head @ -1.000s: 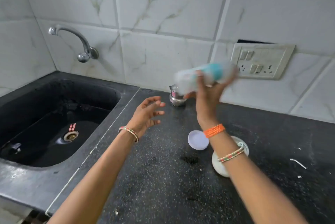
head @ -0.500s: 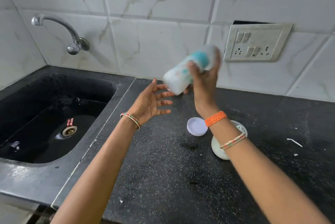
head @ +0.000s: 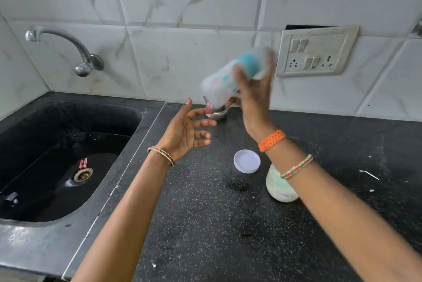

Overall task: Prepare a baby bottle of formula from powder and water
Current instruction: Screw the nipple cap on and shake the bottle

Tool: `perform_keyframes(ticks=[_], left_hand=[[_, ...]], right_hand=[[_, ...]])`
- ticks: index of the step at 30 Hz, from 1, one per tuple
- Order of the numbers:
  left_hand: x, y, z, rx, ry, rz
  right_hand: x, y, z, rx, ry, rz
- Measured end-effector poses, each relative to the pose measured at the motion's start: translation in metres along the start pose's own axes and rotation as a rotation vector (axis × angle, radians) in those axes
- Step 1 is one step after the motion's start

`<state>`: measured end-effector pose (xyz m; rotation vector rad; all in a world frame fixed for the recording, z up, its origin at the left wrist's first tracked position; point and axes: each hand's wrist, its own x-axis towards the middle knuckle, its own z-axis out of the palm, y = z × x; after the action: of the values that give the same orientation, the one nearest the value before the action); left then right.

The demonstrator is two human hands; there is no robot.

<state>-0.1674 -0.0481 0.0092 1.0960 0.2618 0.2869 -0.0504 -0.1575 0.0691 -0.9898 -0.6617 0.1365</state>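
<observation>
My right hand (head: 253, 97) grips a baby bottle (head: 219, 87) with a teal collar, held tilted above the black counter and blurred by motion. Its base points down to the left and the capped top points up to the right. My left hand (head: 187, 131) hovers open, palm up, just below and left of the bottle, touching nothing. A white jar of formula (head: 279, 188) stands on the counter, partly hidden under my right forearm. Its white lid (head: 247, 160) lies flat beside it.
A small steel vessel (head: 217, 114) sits against the wall behind my left hand. A black sink (head: 68, 144) with a wall tap (head: 68, 46) fills the left. A switch and socket plate (head: 316, 52) is on the tiled wall. White specks dot the counter (head: 205, 224).
The bottle has swung between tilts in my right hand while staying at about the same height. My left hand stayed open below it. The camera view shifted slightly.
</observation>
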Motion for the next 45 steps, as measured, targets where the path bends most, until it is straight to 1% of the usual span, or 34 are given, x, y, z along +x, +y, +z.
perform_keyframes(ticks=[1,2,3,5,6,7,8,9,10,12,14,17,19,21,24,26,28,29,30,32,33,34,35,37,38,40,41,42,44,45], left_hand=[[0.002,0.001,0.001,-0.007,0.002,-0.003],[0.004,0.002,0.002,-0.008,0.003,-0.007],[0.005,0.004,0.002,-0.006,0.002,-0.01],[0.006,0.006,0.001,-0.021,-0.011,-0.007],[0.005,0.005,0.0,-0.041,-0.016,-0.003],[0.003,0.006,0.0,-0.053,-0.025,-0.005],[0.002,0.006,0.002,-0.048,-0.038,-0.021],[0.001,0.006,0.003,-0.032,-0.05,-0.039],[0.0,0.007,0.005,-0.015,-0.058,-0.056],[-0.003,0.009,0.01,-0.007,-0.055,-0.053],[-0.004,0.008,0.011,-0.025,-0.041,-0.009],[-0.005,0.007,0.007,-0.016,0.051,0.079],[-0.004,0.008,0.007,0.022,0.082,0.155],[-0.002,0.01,0.013,0.041,0.07,0.235],[0.004,0.01,0.019,0.031,0.056,0.312],[0.004,0.009,0.015,0.0,0.048,0.314],[0.002,0.008,0.011,-0.029,0.003,0.265],[0.001,0.007,0.009,-0.039,0.007,0.24],[0.001,0.006,0.007,-0.05,0.035,0.22],[0.002,0.001,-0.003,-0.056,0.166,0.194],[0.003,-0.003,-0.011,-0.031,0.241,0.177],[0.003,-0.007,-0.018,0.004,0.305,0.148],[0.002,-0.011,-0.024,0.039,0.35,0.111],[0.001,-0.016,-0.033,0.083,0.379,0.049],[0.001,-0.017,-0.035,0.1,0.387,0.04],[0.001,-0.012,-0.036,0.124,0.392,0.068],[0.001,-0.01,-0.035,0.12,0.393,0.085],[0.0,-0.009,-0.034,0.12,0.391,0.091],[0.0,-0.008,-0.03,0.151,0.371,0.071],[-0.001,-0.008,-0.03,0.169,0.364,0.066]], right_hand=[[-0.004,0.005,-0.002,-0.128,-0.135,0.002],[-0.01,0.005,-0.002,-0.195,-0.184,-0.021],[-0.01,0.009,-0.002,-0.158,-0.128,-0.053],[-0.007,0.011,-0.004,-0.049,0.096,-0.133],[-0.007,0.01,-0.004,-0.061,0.09,-0.133],[-0.01,0.01,-0.002,-0.122,-0.021,-0.106],[-0.016,0.01,-0.004,-0.207,-0.178,-0.066],[-0.021,0.014,-0.006,-0.255,-0.294,-0.024],[-0.025,0.014,-0.006,-0.244,-0.343,0.015],[-0.029,0.012,-0.004,-0.172,-0.358,0.074],[-0.028,0.009,-0.002,-0.179,-0.366,0.082],[-0.028,0.005,-0.003,-0.274,-0.443,0.152],[-0.03,0.002,-0.002,-0.348,-0.492,0.204],[-0.031,0.004,0.002,-0.348,-0.471,0.239],[-0.023,0.01,0.003,-0.347,-0.369,0.172],[-0.021,0.011,0.002,-0.324,-0.343,0.185],[-0.022,0.006,0.003,-0.226,-0.337,0.27],[-0.02,-0.001,0.004,-0.153,-0.307,0.292],[-0.013,-0.008,0.004,-0.049,-0.23,0.293],[0.009,-0.025,0.001,0.252,0.051,0.249],[0.016,-0.033,-0.001,0.404,0.151,0.217],[0.018,-0.035,-0.001,0.484,0.169,0.201],[0.012,-0.038,0.001,0.466,0.096,0.215],[-0.008,-0.036,0.001,0.313,-0.12,0.25],[-0.015,-0.032,-0.001,0.281,-0.153,0.231],[-0.02,-0.027,-0.01,0.369,-0.048,0.177],[-0.021,-0.025,-0.014,0.373,-0.025,0.17],[-0.024,-0.025,-0.016,0.316,-0.065,0.165],[-0.032,-0.022,-0.019,0.055,-0.225,0.11],[-0.035,-0.022,-0.021,0.001,-0.236,0.076]])
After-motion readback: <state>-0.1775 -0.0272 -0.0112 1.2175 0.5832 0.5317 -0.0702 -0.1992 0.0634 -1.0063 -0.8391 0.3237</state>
